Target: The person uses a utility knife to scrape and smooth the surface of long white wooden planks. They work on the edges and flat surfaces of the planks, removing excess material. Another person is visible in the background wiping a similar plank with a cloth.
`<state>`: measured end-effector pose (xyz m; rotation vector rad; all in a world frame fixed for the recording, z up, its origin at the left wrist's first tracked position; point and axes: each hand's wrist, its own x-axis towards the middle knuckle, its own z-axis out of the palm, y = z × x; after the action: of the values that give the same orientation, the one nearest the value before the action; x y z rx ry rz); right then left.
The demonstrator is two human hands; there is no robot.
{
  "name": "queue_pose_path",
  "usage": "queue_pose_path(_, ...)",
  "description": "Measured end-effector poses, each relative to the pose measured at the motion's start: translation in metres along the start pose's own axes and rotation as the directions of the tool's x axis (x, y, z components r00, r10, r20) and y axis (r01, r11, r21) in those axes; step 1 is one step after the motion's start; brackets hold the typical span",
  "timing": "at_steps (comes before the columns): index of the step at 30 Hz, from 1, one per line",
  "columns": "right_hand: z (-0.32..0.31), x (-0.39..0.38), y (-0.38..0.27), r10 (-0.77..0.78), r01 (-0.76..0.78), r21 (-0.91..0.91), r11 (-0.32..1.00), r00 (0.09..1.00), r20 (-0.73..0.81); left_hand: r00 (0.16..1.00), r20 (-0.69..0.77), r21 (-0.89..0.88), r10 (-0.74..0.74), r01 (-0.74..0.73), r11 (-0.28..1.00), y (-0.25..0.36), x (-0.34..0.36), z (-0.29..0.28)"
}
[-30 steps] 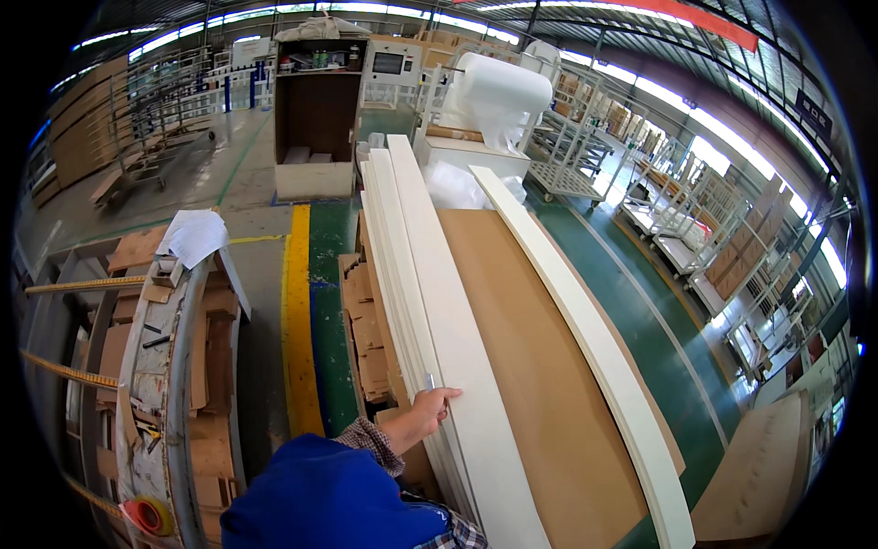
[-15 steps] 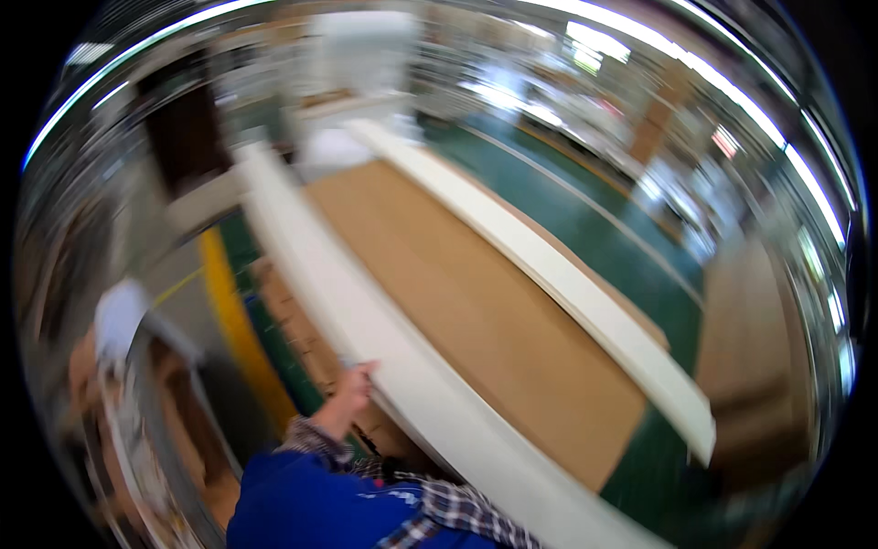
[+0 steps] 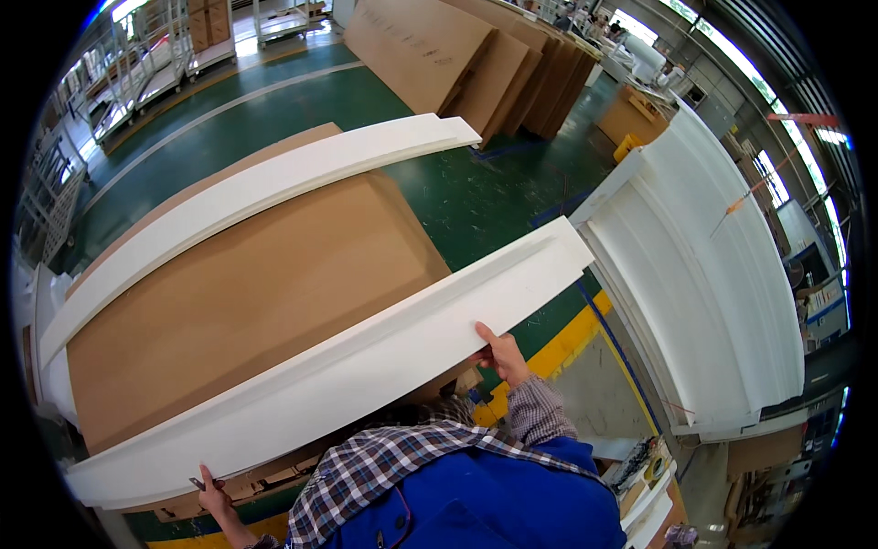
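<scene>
A long white panel (image 3: 366,366) with a raised lip along its far side lies slantwise in front of me, over the near edge of a brown cardboard sheet (image 3: 265,293). My right hand (image 3: 501,355) grips its near edge toward the right end, thumb on top and fingers underneath. Farther left, my left hand (image 3: 215,499) holds the same edge near the panel's left end. A small dark object, too small to name, pokes out by the left fingers. Along the cardboard's far side rests a second long white panel (image 3: 274,174).
Stacked white profiled panels (image 3: 686,265) stand close on my right. Large brown boards (image 3: 421,55) lean beyond the green floor (image 3: 448,197). Wheeled white racks (image 3: 137,69) are at the far left. A yellow floor stripe (image 3: 558,348) runs beside my right arm.
My view has swung round to the panels' right ends and is sharper. Both hands now show on the near white panel; before, only one hand was visible at its edge.
</scene>
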<state>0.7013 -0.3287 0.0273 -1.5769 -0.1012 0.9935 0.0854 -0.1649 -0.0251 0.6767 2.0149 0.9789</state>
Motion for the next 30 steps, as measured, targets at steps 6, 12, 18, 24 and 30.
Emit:
queue_pose_path(6, -0.010, 0.002, -0.006, 0.069, -0.032, -0.466, 0.884, 0.996, 0.063, 0.986, -0.068, 0.085, 0.153, -0.147, 0.985, -0.031, 0.011, 0.006)
queue_pose_path(12, -0.031, 0.011, -0.001, 0.005, 0.059, -0.584, 0.810, 0.994, 0.108, 0.962, 0.023, 0.605, 0.273, -0.231, 0.762, -0.023, 0.037, 0.006)
queue_pose_path(18, -0.030, 0.005, 0.010, -0.047, 0.079, -0.368, 0.926, 0.994, 0.096, 0.710, 0.349, 0.202, 0.612, -0.694, 0.691, 0.053, -0.053, 0.082)
queue_pose_path(24, 0.002, -0.051, -0.008, -0.134, 0.420, -0.539, 0.730, 0.861, 0.490, 0.238, 0.897, -0.265, 0.372, -0.383, 0.885, 0.108, -0.257, 0.210)
queue_pose_path(30, 0.039, -0.091, -0.010, -0.435, 0.573, 0.001, 0.820, 0.622, 0.651, -0.296, 0.838, -0.545, 0.459, -0.410, 0.731, 0.107, -0.340, 0.278)
